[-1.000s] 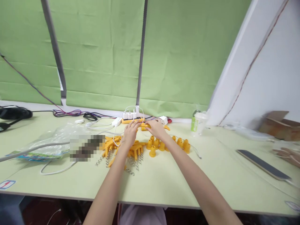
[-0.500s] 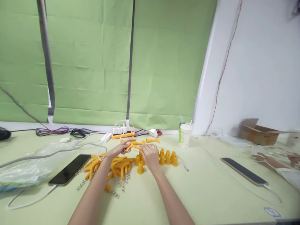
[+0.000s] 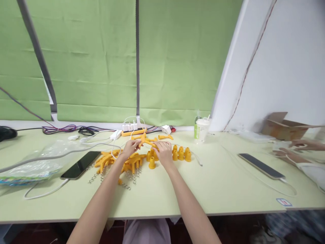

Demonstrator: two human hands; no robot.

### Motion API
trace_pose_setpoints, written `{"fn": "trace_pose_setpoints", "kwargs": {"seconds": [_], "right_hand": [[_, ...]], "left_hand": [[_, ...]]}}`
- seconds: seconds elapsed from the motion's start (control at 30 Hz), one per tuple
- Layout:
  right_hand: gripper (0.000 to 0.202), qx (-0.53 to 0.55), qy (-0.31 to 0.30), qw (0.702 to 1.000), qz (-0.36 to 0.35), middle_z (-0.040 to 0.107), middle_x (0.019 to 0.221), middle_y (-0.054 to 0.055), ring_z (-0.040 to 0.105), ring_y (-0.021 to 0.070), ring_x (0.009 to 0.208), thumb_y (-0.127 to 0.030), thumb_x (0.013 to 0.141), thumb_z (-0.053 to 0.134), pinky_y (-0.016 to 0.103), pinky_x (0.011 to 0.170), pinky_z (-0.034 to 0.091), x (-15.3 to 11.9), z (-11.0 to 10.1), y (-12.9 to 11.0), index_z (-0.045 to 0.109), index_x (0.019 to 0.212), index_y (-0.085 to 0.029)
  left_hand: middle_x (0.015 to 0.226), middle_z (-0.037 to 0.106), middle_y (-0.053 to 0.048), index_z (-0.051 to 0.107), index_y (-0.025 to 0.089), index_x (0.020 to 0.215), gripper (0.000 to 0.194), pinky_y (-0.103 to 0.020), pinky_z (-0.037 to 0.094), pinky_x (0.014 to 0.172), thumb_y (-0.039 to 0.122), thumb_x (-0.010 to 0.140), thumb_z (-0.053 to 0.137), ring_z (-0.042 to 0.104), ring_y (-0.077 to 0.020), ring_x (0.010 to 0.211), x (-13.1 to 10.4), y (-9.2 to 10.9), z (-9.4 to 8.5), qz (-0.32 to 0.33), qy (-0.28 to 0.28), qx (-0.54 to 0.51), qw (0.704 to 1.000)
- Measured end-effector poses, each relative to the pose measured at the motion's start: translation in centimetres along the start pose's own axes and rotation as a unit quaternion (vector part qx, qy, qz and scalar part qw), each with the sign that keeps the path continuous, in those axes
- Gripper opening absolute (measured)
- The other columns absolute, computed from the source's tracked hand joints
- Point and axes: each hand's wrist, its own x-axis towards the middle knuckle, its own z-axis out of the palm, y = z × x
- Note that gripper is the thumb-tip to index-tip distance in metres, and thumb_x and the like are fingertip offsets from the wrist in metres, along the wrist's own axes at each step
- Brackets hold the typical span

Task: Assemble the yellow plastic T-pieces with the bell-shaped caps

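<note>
Between my hands is a yellow plastic T-shaped handle (image 3: 143, 138) with a ribbed shaft, held just above the table. My left hand (image 3: 130, 148) is closed on its left side, by the crossbar. On the right, the fingers of my right hand (image 3: 164, 151) pinch the shaft's end, which they partly hide. Below my left hand lies a pile of yellow handles (image 3: 133, 161), with silver metal spirals (image 3: 125, 186) sticking out towards me. Several yellow bell-shaped caps (image 3: 181, 154) stand upright beside my right hand. One cap (image 3: 152, 163) stands nearer to me.
More yellow pieces (image 3: 165, 137) lie behind my hands, before a power strip (image 3: 134, 131). A phone (image 3: 80, 165) and clear plastic bags (image 3: 43, 159) lie left. Rightwards are a lidded cup (image 3: 202, 130), another phone (image 3: 261, 165), a cardboard box (image 3: 284, 127) and a co-worker's hands (image 3: 291, 154).
The camera has tilted down, bringing the table's front edge into view. The held handle's crossbar has turned more upright. Both hands keep their grip. At right, the co-worker's hands have moved.
</note>
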Motion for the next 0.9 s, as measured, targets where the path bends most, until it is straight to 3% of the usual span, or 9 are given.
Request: {"fn": "trace_pose_setpoints", "kwargs": {"seconds": [0.07,0.17,0.27,0.37,0.47,0.6,0.7,0.9], "right_hand": [[0.024,0.001,-0.001,1.000,0.006,0.067,0.108,0.006,0.058,0.0185,0.100,-0.030,0.090,0.047,0.036,0.094,0.028,-0.1,0.0,0.2,0.060,0.109,-0.023],[0.023,0.014,0.001,1.000,0.021,0.067,0.107,0.006,0.058,0.0184,0.100,-0.030,0.090,0.047,0.035,0.095,0.028,-0.3,0.0,0.1,0.061,0.107,-0.023],[0.023,0.033,0.008,0.999,0.030,0.068,0.105,0.005,0.059,0.0179,0.098,-0.033,0.089,0.048,0.035,0.095,0.028,-0.4,0.2,-0.2,0.061,0.105,-0.023],[0.023,0.050,0.022,0.998,0.040,0.068,0.105,0.005,0.059,0.0180,0.098,-0.033,0.089,0.048,0.035,0.094,0.029,-0.4,0.3,-0.3,0.062,0.105,-0.022],[0.022,0.065,0.053,0.994,0.071,0.068,0.103,0.006,0.059,0.0187,0.097,-0.032,0.088,0.048,0.035,0.091,0.032,-0.2,0.1,-0.1,0.063,0.101,-0.021],[0.026,0.095,0.074,0.984,0.128,0.068,0.104,0.006,0.060,0.0197,0.096,-0.033,0.088,0.048,0.035,0.087,0.037,0.0,-0.3,0.3,0.060,0.108,-0.021],[0.028,0.144,0.066,0.977,0.139,0.067,0.104,0.005,0.060,0.0180,0.094,-0.031,0.087,0.046,0.031,0.083,0.041,0.1,-0.7,0.2,0.060,0.109,-0.022],[0.023,0.187,0.013,0.960,0.207,0.068,0.084,0.002,0.058,0.0150,0.072,-0.038,0.080,0.051,0.027,0.072,0.043,0.6,-1.6,0.2,0.067,0.087,-0.022]], "left_hand": [[0.048,0.047,0.003,0.066,0.014,0.078,0.035,-0.018,0.031,0.038,0.046,0.076,0.050,0.038,-0.0066,0.038,-0.1,-0.1,0.0,0.005,0.007,-0.020,1.000],[0.072,0.060,0.000,0.063,0.023,0.104,0.035,-0.022,0.044,0.047,0.033,0.072,0.055,0.051,-0.0089,0.051,-0.2,-0.2,0.2,0.045,0.026,0.025,0.998],[0.092,0.063,-0.005,0.067,0.025,0.097,0.028,-0.027,0.049,0.063,0.028,0.070,0.060,0.057,-0.0146,0.073,-0.2,-0.3,0.4,0.116,0.022,0.113,0.987],[0.102,0.061,-0.009,0.068,0.022,0.077,0.019,-0.030,0.048,0.071,0.039,0.071,0.062,0.055,-0.0208,0.094,-0.2,-0.3,0.2,0.152,0.043,0.153,0.975],[0.106,0.059,-0.009,0.066,0.019,0.071,0.032,-0.030,0.047,0.074,0.050,0.070,0.061,0.054,-0.0221,0.098,0.0,-0.3,-0.5,0.122,0.077,0.130,0.981],[0.090,0.064,-0.007,0.065,0.016,0.079,0.046,-0.029,0.047,0.073,0.060,0.071,0.055,0.057,-0.0198,0.087,0.2,-0.2,-1.6,0.052,0.121,0.007,0.991],[0.088,0.065,-0.007,0.064,0.015,0.084,0.048,-0.026,0.046,0.067,0.059,0.065,0.061,0.057,-0.0177,0.082,0.0,0.2,-2.4,0.021,0.184,-0.073,0.980],[0.075,0.066,-0.005,0.061,0.015,0.091,0.048,-0.019,0.040,0.057,0.051,0.061,0.067,0.058,-0.0122,0.068,-0.3,0.5,-4.5,-0.030,0.246,-0.135,0.959]]}}
